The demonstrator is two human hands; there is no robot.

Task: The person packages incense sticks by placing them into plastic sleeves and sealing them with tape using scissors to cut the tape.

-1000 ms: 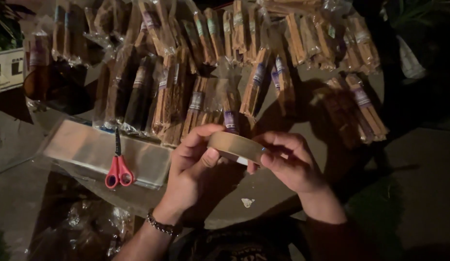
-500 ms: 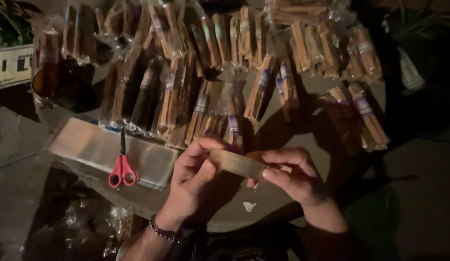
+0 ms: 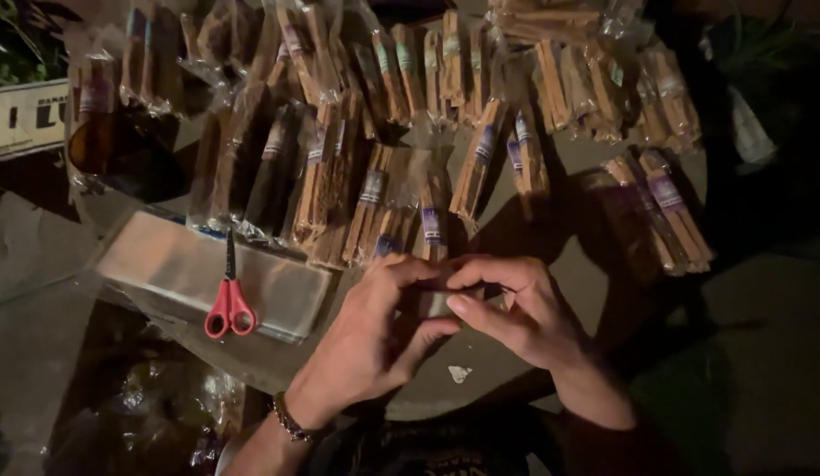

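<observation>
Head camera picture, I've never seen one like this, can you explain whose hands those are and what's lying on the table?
The camera sits on a person's head and looks down, so both hands are that person's own. The left hand, with a beaded bracelet on its wrist, and the right hand meet around a roll of tape, mostly hidden by the fingers. On the table lie many clear bags of brown sticks. To the left, red-handled scissors rest on a stack of clear sleeves.
</observation>
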